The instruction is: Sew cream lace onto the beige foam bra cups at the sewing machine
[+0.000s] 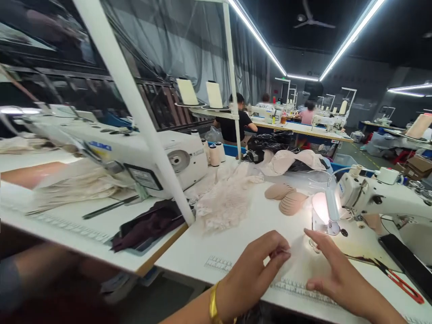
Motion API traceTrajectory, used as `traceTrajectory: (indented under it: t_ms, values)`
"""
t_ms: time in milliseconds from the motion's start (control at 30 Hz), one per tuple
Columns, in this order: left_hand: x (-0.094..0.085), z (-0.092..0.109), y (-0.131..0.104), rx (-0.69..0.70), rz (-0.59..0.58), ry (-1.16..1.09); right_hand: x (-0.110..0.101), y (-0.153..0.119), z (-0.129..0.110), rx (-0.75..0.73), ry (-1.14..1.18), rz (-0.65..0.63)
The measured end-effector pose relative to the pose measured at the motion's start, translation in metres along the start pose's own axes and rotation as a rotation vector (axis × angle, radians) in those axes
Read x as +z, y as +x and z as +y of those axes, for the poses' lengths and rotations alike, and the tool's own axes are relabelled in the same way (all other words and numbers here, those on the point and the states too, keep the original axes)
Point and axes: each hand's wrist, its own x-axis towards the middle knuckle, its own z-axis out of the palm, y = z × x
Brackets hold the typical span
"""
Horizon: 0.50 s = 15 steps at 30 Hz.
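My left hand (254, 272), with a gold bracelet at the wrist, is over the white sewing table (189, 258). Its fingers are pinched together, and what they hold, if anything, is too small to name. To its right, my right hand (340, 276) is open, thumb and index finger spread apart. That hand is nearest the lit needle area of a white sewing machine (369, 193). Beyond both hands lie two overlapping stacks of beige oval pads (292, 201). A heap of cream lace fabric (224, 200) lies farther left.
Red-handled snips (403, 284) and a black phone (407, 261) lie at right. A white post (135, 99) rises beside a second JUKI machine (182, 159). Thread cones (215, 154) stand behind it. Co-workers sit farther back, and another person's arm (33, 174) is at left.
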Motion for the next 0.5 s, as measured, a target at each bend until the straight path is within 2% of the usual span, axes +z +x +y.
traceTrajectory:
  t_ms: [67,133,200,333,500]
  values:
    - [0.002,0.007,0.008,-0.120,0.065,-0.168,0.013,0.004,-0.013,0.126,0.256,0.039]
    - [0.007,0.007,0.015,-0.262,0.118,-0.333,0.023,0.007,-0.016,0.225,0.481,0.114]
    - [0.012,0.002,0.020,-0.399,0.172,-0.475,0.030,0.009,-0.015,0.264,0.567,0.225]
    - [0.021,-0.008,0.022,-0.634,0.220,-0.639,0.035,0.008,-0.011,0.198,0.386,0.382]
    - [0.027,-0.020,0.019,-0.774,0.230,-0.701,0.038,0.002,-0.019,-0.120,0.052,0.599]
